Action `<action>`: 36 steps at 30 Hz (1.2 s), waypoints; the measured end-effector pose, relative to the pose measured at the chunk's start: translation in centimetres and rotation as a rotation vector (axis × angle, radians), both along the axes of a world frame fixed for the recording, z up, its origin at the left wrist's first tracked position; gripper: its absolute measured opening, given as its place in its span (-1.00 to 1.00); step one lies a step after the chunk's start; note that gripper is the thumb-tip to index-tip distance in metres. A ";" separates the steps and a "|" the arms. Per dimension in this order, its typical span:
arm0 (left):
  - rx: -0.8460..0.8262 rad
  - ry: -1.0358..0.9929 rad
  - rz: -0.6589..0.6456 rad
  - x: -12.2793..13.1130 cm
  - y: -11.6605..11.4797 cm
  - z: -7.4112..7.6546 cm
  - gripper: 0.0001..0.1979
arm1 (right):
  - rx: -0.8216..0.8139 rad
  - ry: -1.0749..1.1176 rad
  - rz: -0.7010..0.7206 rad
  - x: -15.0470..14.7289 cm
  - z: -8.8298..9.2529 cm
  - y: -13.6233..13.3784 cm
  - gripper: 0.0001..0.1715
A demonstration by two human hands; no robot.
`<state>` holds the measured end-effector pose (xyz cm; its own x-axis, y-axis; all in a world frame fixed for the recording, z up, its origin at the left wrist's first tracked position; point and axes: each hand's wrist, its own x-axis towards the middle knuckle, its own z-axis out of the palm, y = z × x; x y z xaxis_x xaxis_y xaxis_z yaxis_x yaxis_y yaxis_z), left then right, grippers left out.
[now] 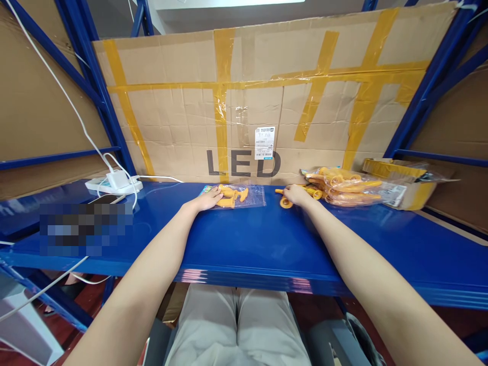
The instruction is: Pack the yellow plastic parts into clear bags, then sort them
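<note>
At the middle of the blue shelf, my left hand (209,199) lies with fingers stretched out over the left end of a clear plastic bag (257,195). Yellow-orange plastic pieces (227,202) rest at the bag, one of them T-shaped. To the right, my right hand (296,194) is closed over loose yellow plastic pieces. A thin yellow rod (279,191) sticks out on its left, a ring-shaped piece (285,202) lies just below it, and another yellow piece (313,192) shows on its right. Its fingertips are partly hidden, and the pieces' exact kind is too small to tell.
Filled clear bags of yellow pieces (346,188) are piled right of my right hand, beside an open cardboard box (414,190). A white power strip (114,184) with cables and a blurred dark object (84,223) are at left. Taped cardboard (183,122) stands behind.
</note>
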<state>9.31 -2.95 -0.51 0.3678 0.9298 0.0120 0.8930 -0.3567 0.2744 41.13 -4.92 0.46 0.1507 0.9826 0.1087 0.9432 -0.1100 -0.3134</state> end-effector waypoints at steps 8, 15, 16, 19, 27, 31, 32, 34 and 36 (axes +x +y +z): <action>0.020 -0.023 0.000 -0.5 1.2 -0.8 -0.23 | 0.086 -0.208 0.162 -0.3 -0.9 -0.5 -0.59; 0.000 -0.023 0.025 0.0 0.2 -0.1 -0.26 | 0.118 -0.306 0.140 -0.7 0.6 -1.3 -0.77; 0.000 -0.022 0.025 0.1 0.1 0.0 -0.26 | 0.133 -0.291 0.137 -0.8 0.9 -1.4 -0.76; 0.001 -0.015 0.011 0.0 0.2 0.0 -0.24 | 0.170 -0.269 0.196 -1.1 1.7 -2.0 -0.79; 0.004 -0.025 0.010 -0.2 1.0 -0.6 -0.21 | 0.177 -0.268 0.387 -3.4 2.5 -3.6 -0.81; 0.008 -0.033 0.011 -0.2 1.0 -0.6 -0.24 | 0.163 -0.148 0.424 -4.3 1.9 -3.5 -0.84; 0.007 -0.038 0.008 -0.2 1.0 -0.6 -0.23 | 0.170 -0.087 0.418 -4.5 1.6 -3.4 -0.84; 0.008 -0.051 0.002 -0.2 1.0 -0.7 -0.23 | 0.200 0.047 0.392 -5.0 1.0 -3.1 -0.83; 0.010 -0.062 -0.002 -0.1 1.0 -0.7 -0.22 | 0.234 0.140 0.395 -5.5 0.5 -2.9 -0.82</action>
